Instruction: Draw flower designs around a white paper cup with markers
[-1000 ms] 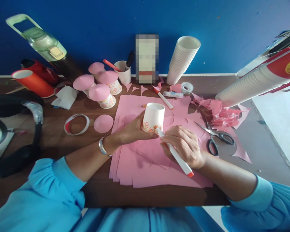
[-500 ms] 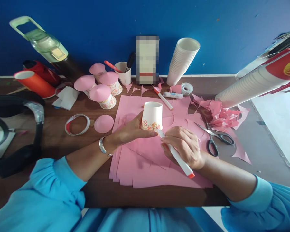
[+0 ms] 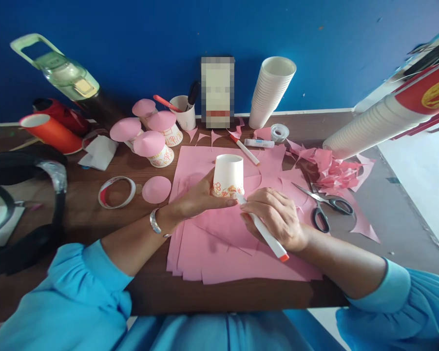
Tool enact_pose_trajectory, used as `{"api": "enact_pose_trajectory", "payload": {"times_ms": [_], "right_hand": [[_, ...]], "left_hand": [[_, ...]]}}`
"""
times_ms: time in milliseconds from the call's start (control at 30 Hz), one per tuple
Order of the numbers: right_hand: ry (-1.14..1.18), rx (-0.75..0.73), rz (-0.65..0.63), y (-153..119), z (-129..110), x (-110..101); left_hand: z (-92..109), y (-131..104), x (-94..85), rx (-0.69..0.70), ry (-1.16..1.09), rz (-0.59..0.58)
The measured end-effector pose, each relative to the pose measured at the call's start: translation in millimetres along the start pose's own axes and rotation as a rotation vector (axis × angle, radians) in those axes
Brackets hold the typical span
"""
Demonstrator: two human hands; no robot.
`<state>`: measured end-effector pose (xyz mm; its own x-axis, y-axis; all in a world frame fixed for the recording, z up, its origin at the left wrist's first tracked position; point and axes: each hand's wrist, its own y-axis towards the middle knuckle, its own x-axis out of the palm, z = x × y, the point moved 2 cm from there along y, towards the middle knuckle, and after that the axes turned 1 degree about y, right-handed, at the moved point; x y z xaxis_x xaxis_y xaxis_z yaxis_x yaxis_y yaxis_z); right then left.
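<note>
An upside-down white paper cup (image 3: 228, 170) is in my left hand (image 3: 200, 197), with the thumb along its lower rim. Orange and yellow flowers are drawn around the cup's lower part. In my right hand (image 3: 277, 217) is a white marker (image 3: 266, 236) with an orange end cap, its tip at the cup's rim near my left thumb. Both hands are above a stack of pink paper sheets (image 3: 212, 258). A second marker (image 3: 246, 151) lies on the far part of the paper. To the left stand several decorated cups with pink cone tops (image 3: 149, 143).
Scissors (image 3: 323, 202) and pink scraps (image 3: 336, 168) lie on the right. A roll of tape (image 3: 116, 192) and a pink disc (image 3: 156, 189) are on the left. Behind are a cup stack (image 3: 272, 90), a phone-like upright object (image 3: 217, 92), a pen cup (image 3: 185, 114) and a bottle (image 3: 69, 78).
The view has shifted slightly. The cup stays in my left hand, and the marker in my right hand remains at its lower edge with only a small movement.
</note>
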<state>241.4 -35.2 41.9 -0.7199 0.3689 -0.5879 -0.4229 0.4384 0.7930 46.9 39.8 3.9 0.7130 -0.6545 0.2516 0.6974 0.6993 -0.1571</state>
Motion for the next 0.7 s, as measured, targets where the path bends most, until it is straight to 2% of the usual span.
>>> {"api": "enact_pose_trajectory", "payload": {"times_ms": [133,700], "right_hand": [[0.002,-0.007,-0.002,-0.1,-0.9,0.2],[0.001,0.008,-0.005,-0.3,0.4,-0.7]], "left_hand": [[-3.2,-0.3,-2.4,0.000,0.020,0.032],[-7.8,0.5,-6.7,0.023,0.097,0.016]]}}
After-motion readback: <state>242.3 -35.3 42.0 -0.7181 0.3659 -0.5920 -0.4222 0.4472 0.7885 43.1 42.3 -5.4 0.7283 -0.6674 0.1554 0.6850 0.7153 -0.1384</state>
